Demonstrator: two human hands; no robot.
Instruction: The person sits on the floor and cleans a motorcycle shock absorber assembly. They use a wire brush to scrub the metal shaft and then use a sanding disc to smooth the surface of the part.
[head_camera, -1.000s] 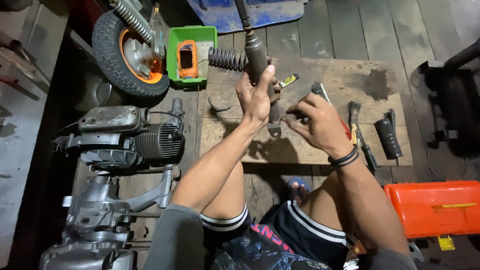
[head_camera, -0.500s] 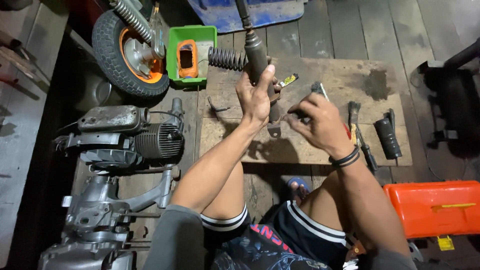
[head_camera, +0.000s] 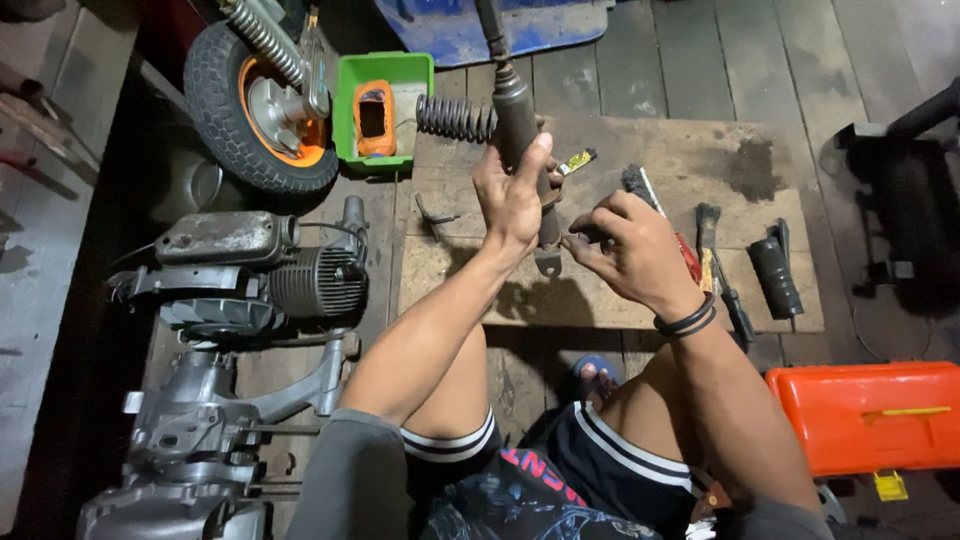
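My left hand is wrapped around the dark cylindrical body of a shock absorber, held upright over a wooden board. Its rod runs up out of the top of the view and its lower eye hangs below my palm. My right hand is beside that lower end, fingers pinched on a small dark part that I cannot make out. A black coil spring lies on the board just left of the shock absorber.
A green tray with an orange piece, a small wheel with an orange hub, and engine parts lie at left. Brushes and a black rubber grip rest on the board at right. An orange toolbox sits lower right.
Both hands stay on the shock absorber; the right hand's fingers have shifted slightly at its lower end. Little else has moved.
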